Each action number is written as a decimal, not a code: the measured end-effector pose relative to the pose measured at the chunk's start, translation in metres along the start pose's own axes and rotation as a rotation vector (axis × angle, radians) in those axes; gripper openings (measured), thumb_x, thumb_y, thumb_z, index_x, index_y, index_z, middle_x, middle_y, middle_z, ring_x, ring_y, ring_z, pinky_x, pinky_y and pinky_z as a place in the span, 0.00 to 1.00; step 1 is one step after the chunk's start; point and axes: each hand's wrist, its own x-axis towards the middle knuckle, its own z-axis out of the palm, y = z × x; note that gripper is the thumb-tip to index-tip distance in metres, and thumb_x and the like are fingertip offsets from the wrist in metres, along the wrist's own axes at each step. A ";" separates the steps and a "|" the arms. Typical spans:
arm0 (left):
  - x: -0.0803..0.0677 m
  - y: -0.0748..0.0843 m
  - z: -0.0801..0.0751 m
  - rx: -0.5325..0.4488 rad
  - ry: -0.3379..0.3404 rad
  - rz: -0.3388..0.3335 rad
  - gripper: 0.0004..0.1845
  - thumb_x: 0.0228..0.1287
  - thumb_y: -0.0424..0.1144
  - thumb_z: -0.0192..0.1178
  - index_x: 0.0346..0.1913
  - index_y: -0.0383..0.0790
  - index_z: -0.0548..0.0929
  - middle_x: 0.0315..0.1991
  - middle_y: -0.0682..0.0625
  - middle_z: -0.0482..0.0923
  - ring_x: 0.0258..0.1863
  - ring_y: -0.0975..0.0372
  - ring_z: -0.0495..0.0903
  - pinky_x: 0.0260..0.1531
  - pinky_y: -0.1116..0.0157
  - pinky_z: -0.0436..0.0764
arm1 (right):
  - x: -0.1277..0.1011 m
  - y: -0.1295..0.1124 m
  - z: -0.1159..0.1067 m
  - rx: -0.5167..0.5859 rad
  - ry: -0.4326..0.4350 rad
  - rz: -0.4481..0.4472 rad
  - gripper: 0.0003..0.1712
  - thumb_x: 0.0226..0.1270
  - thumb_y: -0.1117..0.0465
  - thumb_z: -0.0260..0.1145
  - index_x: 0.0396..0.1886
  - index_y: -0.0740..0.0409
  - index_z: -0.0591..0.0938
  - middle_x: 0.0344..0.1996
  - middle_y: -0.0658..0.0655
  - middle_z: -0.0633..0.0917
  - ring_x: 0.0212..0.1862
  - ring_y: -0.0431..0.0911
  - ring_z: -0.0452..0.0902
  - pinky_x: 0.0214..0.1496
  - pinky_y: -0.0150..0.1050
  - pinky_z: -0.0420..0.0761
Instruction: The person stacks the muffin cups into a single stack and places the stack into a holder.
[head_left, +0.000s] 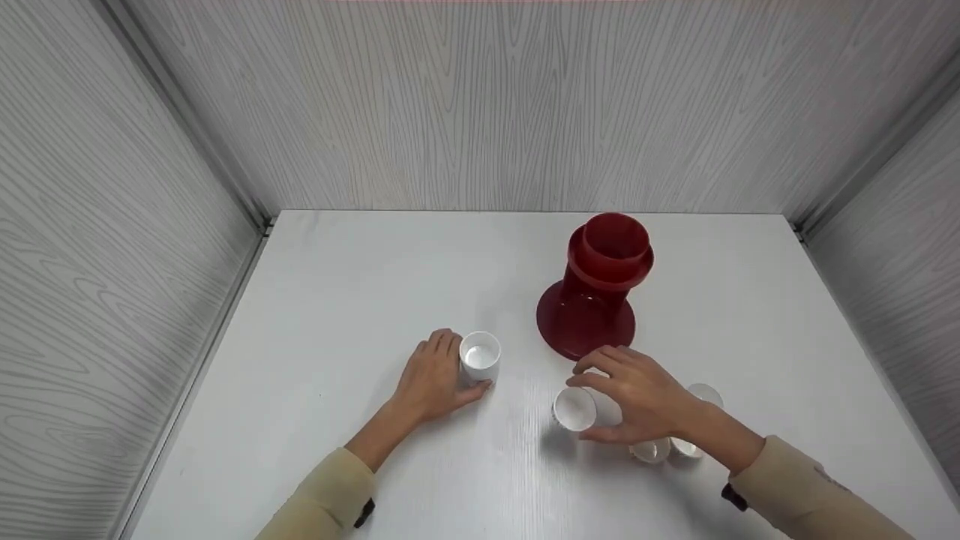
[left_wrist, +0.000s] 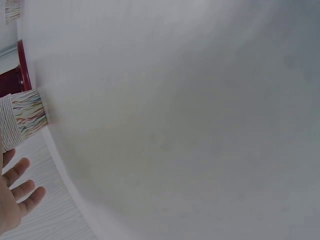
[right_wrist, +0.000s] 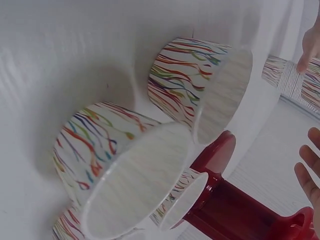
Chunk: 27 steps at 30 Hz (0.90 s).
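Note:
My left hand holds a stack of white paper cups upright on the table, fingers at its far left side, thumb in front. The left wrist view shows several nested rims and coloured squiggles on this stack. With thumb and fingers on either side, my right hand grips a white paper cup, tipped so its mouth faces left and up. Below the right forearm stand several loose paper cups, partly hidden by it; the right wrist view shows their squiggle pattern on a nearby cup.
A glossy red plastic stand with a round base and an upright, wide-mouthed tube is just beyond my right hand. Wood-grain panels wall in the white table at the back and both sides.

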 end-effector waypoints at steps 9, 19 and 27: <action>0.000 0.000 -0.001 -0.013 -0.016 -0.011 0.43 0.60 0.69 0.67 0.59 0.32 0.77 0.54 0.42 0.81 0.61 0.50 0.79 0.56 0.53 0.84 | 0.023 0.004 -0.006 -0.011 0.043 -0.009 0.38 0.41 0.36 0.85 0.51 0.49 0.87 0.47 0.49 0.86 0.49 0.44 0.81 0.46 0.40 0.83; 0.001 -0.001 0.000 -0.003 -0.030 -0.003 0.43 0.61 0.69 0.66 0.59 0.31 0.77 0.54 0.41 0.81 0.62 0.50 0.79 0.57 0.53 0.84 | 0.042 0.006 -0.008 -0.003 0.027 0.025 0.36 0.49 0.35 0.82 0.53 0.48 0.87 0.49 0.49 0.86 0.50 0.44 0.81 0.50 0.41 0.85; 0.000 0.000 -0.001 -0.005 -0.031 -0.013 0.43 0.61 0.68 0.67 0.60 0.32 0.77 0.53 0.42 0.81 0.60 0.51 0.79 0.57 0.54 0.84 | 0.055 0.010 -0.004 -0.024 0.036 0.030 0.36 0.51 0.32 0.80 0.54 0.48 0.86 0.49 0.49 0.87 0.52 0.46 0.83 0.59 0.45 0.86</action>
